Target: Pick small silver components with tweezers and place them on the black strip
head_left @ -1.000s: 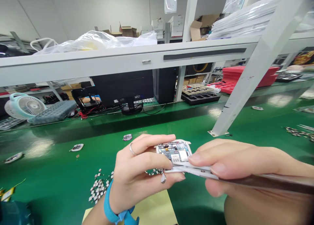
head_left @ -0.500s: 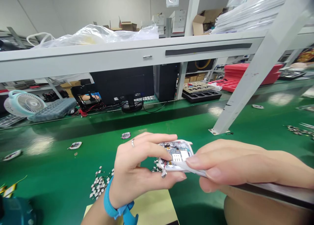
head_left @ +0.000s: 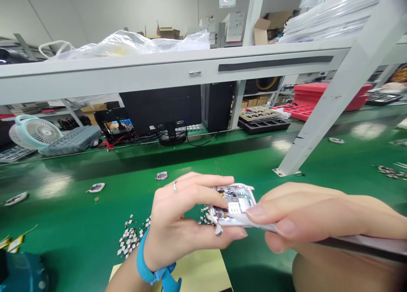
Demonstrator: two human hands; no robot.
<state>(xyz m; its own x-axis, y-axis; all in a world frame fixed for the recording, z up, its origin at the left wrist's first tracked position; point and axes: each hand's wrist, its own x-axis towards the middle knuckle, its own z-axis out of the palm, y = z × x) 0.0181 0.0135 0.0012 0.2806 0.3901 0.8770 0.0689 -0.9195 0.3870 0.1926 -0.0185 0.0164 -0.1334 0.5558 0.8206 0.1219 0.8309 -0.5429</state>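
Note:
My left hand (head_left: 187, 217) is closed on a small white device housing (head_left: 248, 190), gripping it between thumb and fingers, tilted towards me. Inside the housing sits a circuit board (head_left: 235, 207) with silver shields. A small silver part (head_left: 218, 230) dangles from thin red wires at its near left corner. My right hand (head_left: 295, 211) is closed on slim pale tweezers (head_left: 265, 226), whose tip reaches the housing's near inner edge. The exact tip contact is too small to tell. A blue strap (head_left: 143, 258) circles my left wrist.
Many small silver parts (head_left: 129, 240) lie beside my left wrist, near a yellow sheet (head_left: 203, 270). Other housings (head_left: 96, 187) rest farther off on the green bench (head_left: 127, 160). A slanted white post (head_left: 321, 118) stands at right; a monitor (head_left: 162, 109) and fan (head_left: 40, 130) stand behind.
The view has shifted slightly, so my hands and the housing appear a little farther right and lower. The left hand still grips the housing and the tweezers still touch its near side.

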